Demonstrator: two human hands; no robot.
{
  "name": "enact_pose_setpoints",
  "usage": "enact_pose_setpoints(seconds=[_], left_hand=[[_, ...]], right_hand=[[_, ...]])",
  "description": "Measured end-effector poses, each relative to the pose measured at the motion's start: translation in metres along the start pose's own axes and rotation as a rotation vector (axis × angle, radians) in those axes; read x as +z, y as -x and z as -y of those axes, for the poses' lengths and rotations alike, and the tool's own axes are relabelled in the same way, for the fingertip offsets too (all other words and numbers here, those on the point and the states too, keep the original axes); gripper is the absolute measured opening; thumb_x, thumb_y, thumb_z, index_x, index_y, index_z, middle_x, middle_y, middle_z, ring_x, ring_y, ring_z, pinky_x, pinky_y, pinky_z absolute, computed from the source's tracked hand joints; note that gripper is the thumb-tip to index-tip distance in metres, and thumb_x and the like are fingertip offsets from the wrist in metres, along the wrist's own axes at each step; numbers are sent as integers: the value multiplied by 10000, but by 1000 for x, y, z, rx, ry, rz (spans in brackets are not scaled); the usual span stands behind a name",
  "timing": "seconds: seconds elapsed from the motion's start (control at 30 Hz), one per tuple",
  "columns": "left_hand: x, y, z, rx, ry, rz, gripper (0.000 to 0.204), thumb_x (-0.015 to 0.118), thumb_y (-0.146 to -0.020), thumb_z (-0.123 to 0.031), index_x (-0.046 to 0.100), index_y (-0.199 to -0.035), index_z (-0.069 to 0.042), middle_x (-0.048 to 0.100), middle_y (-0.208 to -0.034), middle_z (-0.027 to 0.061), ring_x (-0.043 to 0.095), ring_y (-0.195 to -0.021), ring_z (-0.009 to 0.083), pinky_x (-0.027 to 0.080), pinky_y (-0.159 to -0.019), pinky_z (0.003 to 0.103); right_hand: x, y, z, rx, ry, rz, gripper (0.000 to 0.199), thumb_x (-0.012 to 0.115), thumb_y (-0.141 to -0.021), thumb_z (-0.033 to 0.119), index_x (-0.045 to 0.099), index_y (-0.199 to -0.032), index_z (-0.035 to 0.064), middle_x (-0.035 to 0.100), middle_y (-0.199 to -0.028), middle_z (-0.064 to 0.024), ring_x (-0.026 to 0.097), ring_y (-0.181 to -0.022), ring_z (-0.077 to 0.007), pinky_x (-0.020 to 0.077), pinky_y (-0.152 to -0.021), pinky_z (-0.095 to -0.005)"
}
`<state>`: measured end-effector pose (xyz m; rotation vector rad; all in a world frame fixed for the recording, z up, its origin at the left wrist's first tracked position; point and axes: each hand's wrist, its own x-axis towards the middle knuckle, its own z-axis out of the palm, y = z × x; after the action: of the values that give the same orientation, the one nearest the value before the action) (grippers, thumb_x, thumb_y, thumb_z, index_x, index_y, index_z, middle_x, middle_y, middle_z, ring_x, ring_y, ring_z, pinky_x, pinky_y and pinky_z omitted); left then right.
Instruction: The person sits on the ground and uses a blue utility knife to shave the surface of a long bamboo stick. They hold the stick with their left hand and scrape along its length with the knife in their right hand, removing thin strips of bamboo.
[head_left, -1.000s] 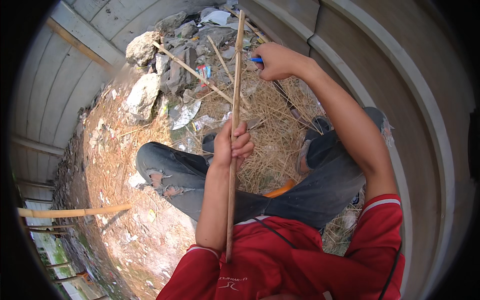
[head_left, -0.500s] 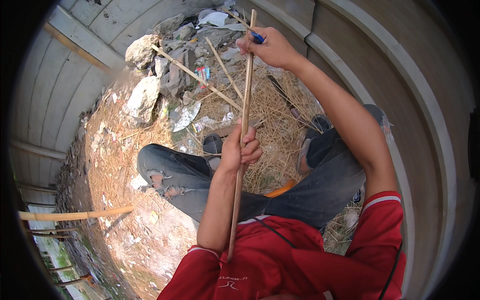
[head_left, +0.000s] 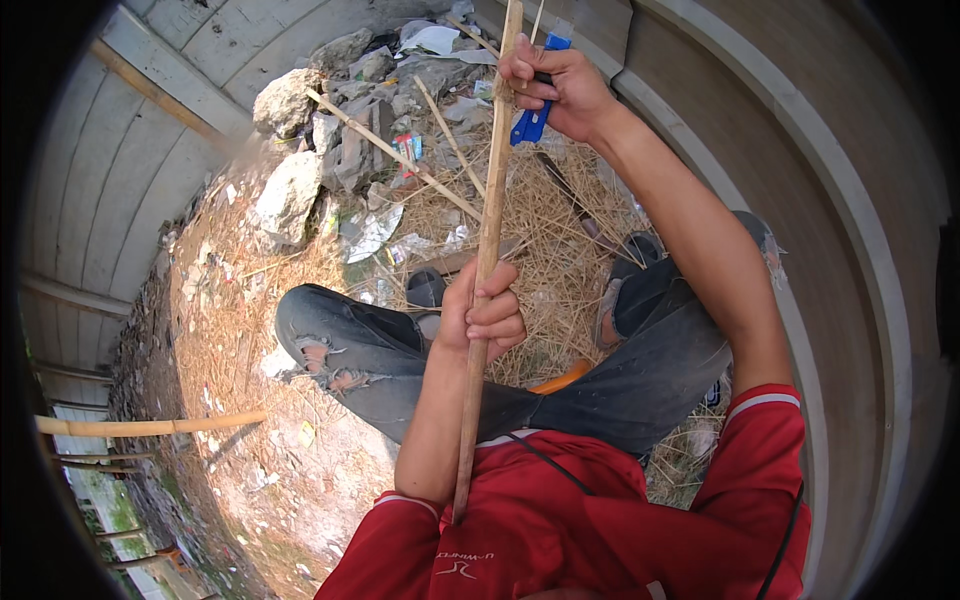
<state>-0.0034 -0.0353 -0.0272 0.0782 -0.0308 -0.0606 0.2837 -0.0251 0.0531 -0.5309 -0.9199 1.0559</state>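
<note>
My left hand is wrapped round the middle of a long bamboo strip. The strip runs upward from the front of my red shirt, where its lower end rests, and leaves the picture at the top. Close to its upper part, my right hand is closed on a blue utility knife. Fingers cover the middle of the knife, and its blade cannot be made out. The fingertips of that hand lie at the strip's edge. A thin pale sliver stands up beside the strip, above the right hand.
Thin bamboo sticks lean over rocks and litter beyond my crossed legs. Straw-like shavings cover the ground between my feet. A dark long-bladed tool and an orange object lie there. A corrugated wall curves along the right.
My right hand has turned and shifted slightly right, so more of the blue knife shows. The strip has slid upward a little, and a sliver now stands beside it.
</note>
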Motion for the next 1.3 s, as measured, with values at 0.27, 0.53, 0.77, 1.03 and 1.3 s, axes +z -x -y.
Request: enact_pose_setpoints(seconds=[0.27,0.53,0.77,1.03,1.3], left_hand=[[-19,11,-2,153,-500,-393,501,307,-1062,-489,374,-699,-150,314,-452,-52,259,-357,55,233,-365,200],[7,-4,-23,432,-1119,-747,517,353,-1053,-509,445,-736,-110,372,-486,-15,317,-394,81,258,-383,239],[10,-5,-36,487,-1163,-765,529,364,-1043,-531,462,-721,-122,385,-485,-19,333,-390,80,251,-381,234],[9,-5,-35,482,-1163,-760,531,360,-1046,-524,462,-721,-117,385,-486,-17,334,-391,79,248,-380,232],[12,-8,-30,458,-1136,-772,520,360,-1048,-517,460,-730,-118,384,-491,-21,335,-400,77,251,-383,229]], right_hand=[[7,9,49,35,759,-485,364,604,-963,353,677,-859,13,676,-852,-67,351,-468,-50,325,-514,-238],[25,25,24,205,1762,-393,381,695,-764,374,673,-687,1,643,-642,-176,655,-651,-344,517,-652,-453],[48,33,-17,103,1834,-206,221,633,-698,219,642,-664,1,634,-680,-233,632,-704,-438,516,-682,-524],[49,33,-20,122,1811,-179,200,638,-693,205,651,-672,6,643,-700,-231,638,-720,-440,517,-695,-527],[48,35,-21,152,1810,-164,208,655,-698,213,648,-675,6,641,-700,-228,634,-720,-438,512,-686,-527]])
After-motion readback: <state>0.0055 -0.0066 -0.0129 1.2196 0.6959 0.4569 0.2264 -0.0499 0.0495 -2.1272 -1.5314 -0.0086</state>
